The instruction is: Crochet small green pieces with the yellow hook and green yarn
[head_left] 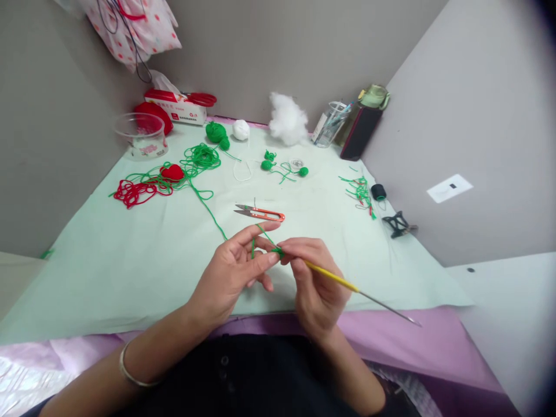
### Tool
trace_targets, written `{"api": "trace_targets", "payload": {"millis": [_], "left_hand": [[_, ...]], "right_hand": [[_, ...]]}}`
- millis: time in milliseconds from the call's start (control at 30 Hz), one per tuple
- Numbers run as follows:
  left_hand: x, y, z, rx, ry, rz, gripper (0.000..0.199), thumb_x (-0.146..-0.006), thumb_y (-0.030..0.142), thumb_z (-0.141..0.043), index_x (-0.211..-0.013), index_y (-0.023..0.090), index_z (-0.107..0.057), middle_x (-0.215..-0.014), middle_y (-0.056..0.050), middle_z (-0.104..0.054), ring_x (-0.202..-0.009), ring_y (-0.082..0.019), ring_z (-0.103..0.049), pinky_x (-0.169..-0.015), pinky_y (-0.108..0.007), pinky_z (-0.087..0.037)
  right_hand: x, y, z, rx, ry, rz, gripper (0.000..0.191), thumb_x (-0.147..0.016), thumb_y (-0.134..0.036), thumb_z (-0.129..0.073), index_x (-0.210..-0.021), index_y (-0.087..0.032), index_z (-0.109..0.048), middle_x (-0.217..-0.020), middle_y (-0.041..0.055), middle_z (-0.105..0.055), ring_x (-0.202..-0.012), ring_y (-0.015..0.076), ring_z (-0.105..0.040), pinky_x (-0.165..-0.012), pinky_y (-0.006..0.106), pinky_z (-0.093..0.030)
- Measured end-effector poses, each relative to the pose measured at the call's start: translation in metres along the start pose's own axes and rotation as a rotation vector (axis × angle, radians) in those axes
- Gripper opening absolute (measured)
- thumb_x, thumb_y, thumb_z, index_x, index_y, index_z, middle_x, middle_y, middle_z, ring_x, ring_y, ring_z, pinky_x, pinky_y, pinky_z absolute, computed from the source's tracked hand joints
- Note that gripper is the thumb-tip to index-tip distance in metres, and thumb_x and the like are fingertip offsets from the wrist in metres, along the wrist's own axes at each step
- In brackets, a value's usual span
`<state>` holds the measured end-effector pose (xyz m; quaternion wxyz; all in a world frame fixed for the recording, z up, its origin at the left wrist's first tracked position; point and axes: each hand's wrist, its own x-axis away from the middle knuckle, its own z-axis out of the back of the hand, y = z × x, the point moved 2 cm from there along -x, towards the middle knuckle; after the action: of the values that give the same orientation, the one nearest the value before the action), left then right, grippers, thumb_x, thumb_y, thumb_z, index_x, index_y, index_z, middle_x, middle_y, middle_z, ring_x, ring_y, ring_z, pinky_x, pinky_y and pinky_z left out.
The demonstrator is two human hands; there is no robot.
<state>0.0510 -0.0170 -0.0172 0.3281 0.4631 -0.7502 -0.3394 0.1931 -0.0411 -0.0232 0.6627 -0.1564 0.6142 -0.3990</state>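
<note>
My left hand (pixel 237 260) pinches a small piece of green crochet work (pixel 278 251) between thumb and finger. Green yarn (pixel 208 209) runs from the pile on the left up to this hand and loops over its raised index finger. In my right hand (pixel 319 284) is a crochet hook (pixel 334 276) with a yellow handle, its bare metal end pointing down to the right. The hook's working tip meets the green piece and is hidden by my fingers. Just beyond my hands lie orange-handled thread snips (pixel 260 213), blades to the left.
Green yarn coils (pixel 202 159), red yarn (pixel 132 192) and a red crocheted heart (pixel 172 172) lie left. Behind are a plastic tub (pixel 147 145), a tissue box (pixel 174 109), white stuffing (pixel 287 119) and a pen cup (pixel 332 124). Yarn scraps (pixel 359 191) and a black clip (pixel 399 225) lie right.
</note>
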Motion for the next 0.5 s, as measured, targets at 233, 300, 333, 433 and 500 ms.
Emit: {"api": "trace_targets", "payload": {"millis": [233, 300, 333, 433, 500], "left_hand": [[-0.006, -0.001, 0.006, 0.184, -0.017, 0.189, 0.031, -0.083, 0.024, -0.089, -0.112, 0.017, -0.084, -0.059, 0.011, -0.039, -0.046, 0.0, -0.02, -0.046, -0.011, -0.039], [-0.007, 0.002, 0.007, 0.199, 0.015, 0.177, 0.028, -0.081, 0.021, -0.09, -0.108, 0.016, -0.085, -0.063, 0.01, -0.041, -0.047, 0.0, -0.019, -0.045, -0.011, -0.036], [-0.007, 0.003, 0.007, 0.182, 0.025, 0.147, 0.027, -0.081, 0.021, -0.089, -0.107, 0.017, -0.085, -0.066, 0.009, -0.046, -0.047, 0.0, -0.021, -0.046, -0.012, -0.038], [-0.006, 0.002, 0.006, 0.041, 0.022, 0.058, 0.029, -0.082, 0.023, -0.089, -0.11, 0.021, -0.084, -0.08, 0.004, -0.062, -0.05, -0.001, -0.038, -0.051, -0.016, -0.045], [-0.004, -0.001, 0.007, -0.064, 0.023, 0.014, 0.032, -0.083, 0.025, -0.088, -0.114, 0.024, -0.084, -0.088, 0.001, -0.068, -0.058, -0.005, -0.052, -0.055, -0.018, -0.048]], "right_hand": [[0.006, 0.004, 0.006, 0.145, 0.039, 0.076, 0.031, -0.1, -0.011, -0.063, -0.12, -0.029, -0.078, -0.106, 0.0071, -0.076, -0.092, 0.021, -0.074, -0.075, 0.036, -0.063], [0.0, 0.006, 0.01, -0.064, 0.083, -0.081, 0.025, -0.103, -0.014, -0.059, -0.111, -0.028, -0.079, -0.094, 0.0046, -0.074, -0.079, 0.0176, -0.07, -0.07, 0.034, -0.06], [-0.002, 0.007, 0.011, -0.171, 0.098, -0.141, 0.024, -0.105, -0.017, -0.058, -0.108, -0.027, -0.079, -0.092, 0.0036, -0.073, -0.075, 0.0163, -0.067, -0.067, 0.033, -0.058], [-0.006, 0.007, 0.008, -0.331, 0.05, -0.205, 0.02, -0.104, -0.021, -0.062, -0.105, -0.026, -0.08, -0.096, 0.0041, -0.075, -0.078, 0.0158, -0.067, -0.069, 0.032, -0.057], [-0.006, 0.008, 0.005, -0.337, 0.029, -0.221, 0.018, -0.103, -0.022, -0.064, -0.106, -0.026, -0.082, -0.099, 0.0045, -0.077, -0.083, 0.0159, -0.069, -0.073, 0.031, -0.057]]}}
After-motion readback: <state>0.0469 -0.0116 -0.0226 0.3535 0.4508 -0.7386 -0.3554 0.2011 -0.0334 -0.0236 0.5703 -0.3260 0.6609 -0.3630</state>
